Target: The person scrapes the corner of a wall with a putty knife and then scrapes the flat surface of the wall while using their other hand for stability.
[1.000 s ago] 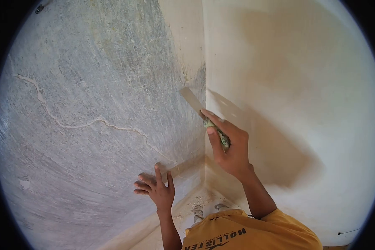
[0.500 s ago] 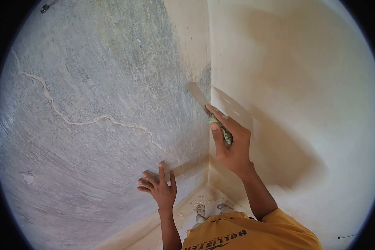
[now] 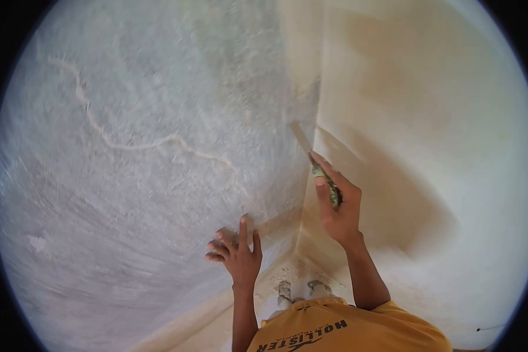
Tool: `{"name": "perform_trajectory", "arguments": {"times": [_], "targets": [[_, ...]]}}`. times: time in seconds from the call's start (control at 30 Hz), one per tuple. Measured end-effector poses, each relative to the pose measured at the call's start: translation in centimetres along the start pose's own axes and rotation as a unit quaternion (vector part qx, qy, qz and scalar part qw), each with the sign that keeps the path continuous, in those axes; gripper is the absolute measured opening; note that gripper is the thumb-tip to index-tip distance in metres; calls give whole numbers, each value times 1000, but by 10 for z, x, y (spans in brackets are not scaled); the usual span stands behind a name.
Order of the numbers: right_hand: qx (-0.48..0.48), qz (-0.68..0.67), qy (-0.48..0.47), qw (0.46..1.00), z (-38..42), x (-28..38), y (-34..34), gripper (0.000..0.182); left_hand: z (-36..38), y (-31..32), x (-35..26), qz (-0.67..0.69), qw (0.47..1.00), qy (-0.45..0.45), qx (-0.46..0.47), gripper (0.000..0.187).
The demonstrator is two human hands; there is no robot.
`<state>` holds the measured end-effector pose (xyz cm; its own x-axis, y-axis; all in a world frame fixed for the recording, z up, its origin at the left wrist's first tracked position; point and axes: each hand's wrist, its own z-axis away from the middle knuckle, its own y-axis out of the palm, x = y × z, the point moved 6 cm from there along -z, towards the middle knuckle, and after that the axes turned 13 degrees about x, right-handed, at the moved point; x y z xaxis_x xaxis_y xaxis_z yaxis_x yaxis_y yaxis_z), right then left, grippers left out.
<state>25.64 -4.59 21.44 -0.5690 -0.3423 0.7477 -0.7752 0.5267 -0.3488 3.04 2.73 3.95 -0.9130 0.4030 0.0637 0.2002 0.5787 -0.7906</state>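
Note:
My right hand (image 3: 341,205) grips a putty knife (image 3: 302,138) by its green mottled handle, thumb and fingers wrapped round it. The thin blade points up and left, its tip at the grey wall (image 3: 176,100) just left of the corner. Above the blade, a cream-coated strip (image 3: 304,53) runs up beside the corner. My left hand (image 3: 238,258) is spread against the lower part of the grey wall, with nothing in it. A pale, wavy filled crack (image 3: 123,145) crosses that wall and runs down towards my left fingertips.
A smooth cream wall (image 3: 428,193) meets the grey one at the corner on the right, and my arm's shadow falls on it. Below, my feet (image 3: 319,288) stand near the base of the corner, where crumbs of debris (image 3: 286,274) lie on the floor.
The view has shifted, so the walls and both hands appear further right. The blade tip sits slightly lower relative to the cream-coated strip. My right hand keeps its grip.

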Motion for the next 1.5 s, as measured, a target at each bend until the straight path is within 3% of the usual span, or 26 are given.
{"name": "perform_trajectory", "arguments": {"times": [0.3,0.63,1.07,1.23,1.33,1.43,1.5], "targets": [[14,-5,77,997,4,-12,0,38,0,-2,-1,-17,1000,4,6,69],[-14,-16,-92,996,-15,-11,-11,37,1,3,0,-33,999,-13,9,82],[-14,8,-184,983,-35,4,-28,42,0,6,2,-36,999,-35,17,80],[24,7,-166,986,-43,3,-38,42,1,7,3,-26,999,-46,6,71],[27,6,-140,990,-37,-3,-33,41,-2,1,-1,-57,998,-38,5,81],[-1,-22,-176,984,-46,11,-39,40,0,4,0,-53,998,-37,12,80],[29,-18,-150,988,-47,9,-44,39,-2,4,0,-52,998,-38,6,79]]}}
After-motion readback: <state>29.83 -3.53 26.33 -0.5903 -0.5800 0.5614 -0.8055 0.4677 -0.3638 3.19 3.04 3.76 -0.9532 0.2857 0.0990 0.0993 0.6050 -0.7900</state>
